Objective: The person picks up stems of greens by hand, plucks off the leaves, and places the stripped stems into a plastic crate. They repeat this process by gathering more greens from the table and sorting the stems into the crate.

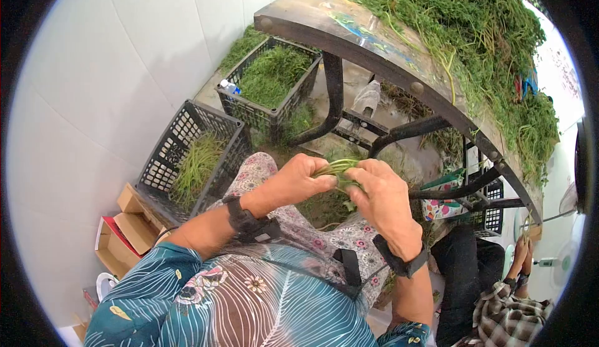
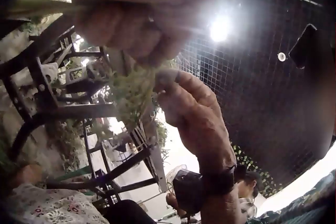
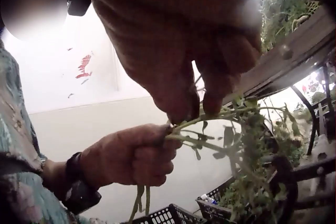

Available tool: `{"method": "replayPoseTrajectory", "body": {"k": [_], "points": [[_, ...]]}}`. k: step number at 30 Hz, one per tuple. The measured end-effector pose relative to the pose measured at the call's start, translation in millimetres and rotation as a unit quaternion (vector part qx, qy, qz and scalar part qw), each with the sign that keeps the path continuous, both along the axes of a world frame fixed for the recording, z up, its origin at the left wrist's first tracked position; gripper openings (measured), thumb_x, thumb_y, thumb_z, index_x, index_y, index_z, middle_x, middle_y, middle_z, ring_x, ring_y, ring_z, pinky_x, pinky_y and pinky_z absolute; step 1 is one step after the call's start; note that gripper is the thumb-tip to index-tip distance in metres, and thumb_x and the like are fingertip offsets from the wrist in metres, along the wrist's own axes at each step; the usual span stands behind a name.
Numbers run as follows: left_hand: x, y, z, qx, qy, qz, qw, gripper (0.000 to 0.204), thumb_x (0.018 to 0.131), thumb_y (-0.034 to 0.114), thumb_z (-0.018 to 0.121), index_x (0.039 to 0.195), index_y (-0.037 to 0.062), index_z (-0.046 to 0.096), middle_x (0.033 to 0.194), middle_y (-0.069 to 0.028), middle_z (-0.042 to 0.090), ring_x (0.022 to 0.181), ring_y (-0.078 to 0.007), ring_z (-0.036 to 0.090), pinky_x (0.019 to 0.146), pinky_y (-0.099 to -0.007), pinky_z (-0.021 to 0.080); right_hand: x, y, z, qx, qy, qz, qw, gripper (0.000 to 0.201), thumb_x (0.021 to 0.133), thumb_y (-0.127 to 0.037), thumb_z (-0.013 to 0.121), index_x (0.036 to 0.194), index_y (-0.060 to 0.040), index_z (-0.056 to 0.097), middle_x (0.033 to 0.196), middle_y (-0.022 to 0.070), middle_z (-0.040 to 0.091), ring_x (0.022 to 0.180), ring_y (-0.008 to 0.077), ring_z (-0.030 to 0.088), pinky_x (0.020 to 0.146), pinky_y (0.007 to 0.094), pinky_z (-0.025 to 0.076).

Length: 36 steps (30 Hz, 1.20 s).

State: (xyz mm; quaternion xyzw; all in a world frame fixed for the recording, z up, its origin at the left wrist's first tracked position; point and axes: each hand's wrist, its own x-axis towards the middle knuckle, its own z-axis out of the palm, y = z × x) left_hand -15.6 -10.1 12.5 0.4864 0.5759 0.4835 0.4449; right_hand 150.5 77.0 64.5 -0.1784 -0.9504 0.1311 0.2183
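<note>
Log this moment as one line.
left hand: grips green stems | right hand: pinches same stems | crates: two near wall, greens inside | table: heaped greenery on top

The shirt (image 1: 249, 291) is teal and brown with white lines, the trousers (image 1: 299, 225) pale with pink flowers, the crates (image 1: 268, 113) black.

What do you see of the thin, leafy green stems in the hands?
The thin, leafy green stems form a small, loose bunch, pliant-looking and curved, with small leaves on side shoots. The left hand grips them, bare ends hanging below its curled fingers; the right hand pinches them beside it. They are held up between the knees.
</note>
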Motion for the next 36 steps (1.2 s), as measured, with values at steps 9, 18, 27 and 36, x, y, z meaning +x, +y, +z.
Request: {"method": "replayPoseTrajectory", "body": {"k": [9, 18, 27, 36], "points": [[-10.8, -3.5, -3.8, 0.000, -0.007, -0.035, 0.999, 0.013, 0.081, 0.014, 0.057, 0.079, 0.0015, 0.059, 0.064, 0.0078, 0.047, 0.059, -0.0013, 0.039, 0.050, -0.0198, 0.032, 19.5, 14.1, -6.4, 0.001, -0.058, 0.021, 0.998, 0.005, 0.071, -0.007, 0.057, 0.074, -0.0049, 0.055, 0.073, 0.0105, 0.056, 0.076, 0.0292, 0.054, 0.066, 0.0399, 0.045], [-2.0, -5.3, -5.2, -0.022, -0.045, -0.061, 0.997, 0.014, 0.082, 0.015, 0.055, 0.082, 0.0009, 0.058, 0.064, 0.0064, 0.048, 0.060, -0.0026, 0.040, 0.052, -0.0211, 0.034, 29.1, 23.7, -40.7, -0.044, -0.016, -0.083, 0.995, 0.004, 0.075, -0.006, 0.049, 0.074, -0.0029, 0.051, 0.064, 0.0157, 0.054, 0.064, 0.0337, 0.054, 0.058, 0.0412, 0.044], [4.1, -0.6, 11.3, -0.023, -0.033, -0.010, 0.999, 0.019, 0.083, 0.021, 0.054, 0.082, 0.0030, 0.059, 0.061, 0.0068, 0.045, 0.053, -0.0021, 0.037, 0.046, -0.0198, 0.030, 22.7, 52.7, -71.7, -0.011, 0.045, -0.265, 0.963, 0.021, 0.079, -0.013, 0.045, 0.090, -0.0004, 0.058, 0.067, 0.0200, 0.057, 0.060, 0.0300, 0.057, 0.056, 0.0381, 0.044], [-8.1, -2.6, -2.3, -0.064, -0.144, -0.021, 0.987, 0.021, 0.087, 0.029, 0.054, 0.088, 0.0080, 0.056, 0.058, 0.0109, 0.037, 0.048, -0.0009, 0.029, 0.042, -0.0184, 0.023, 38.9, 19.2, 4.2, -0.380, 0.084, -0.143, 0.910, 0.015, 0.077, -0.009, 0.055, 0.089, -0.0007, 0.060, 0.079, 0.0041, 0.060, 0.071, 0.0109, 0.055, 0.066, 0.0228, 0.044]]}}
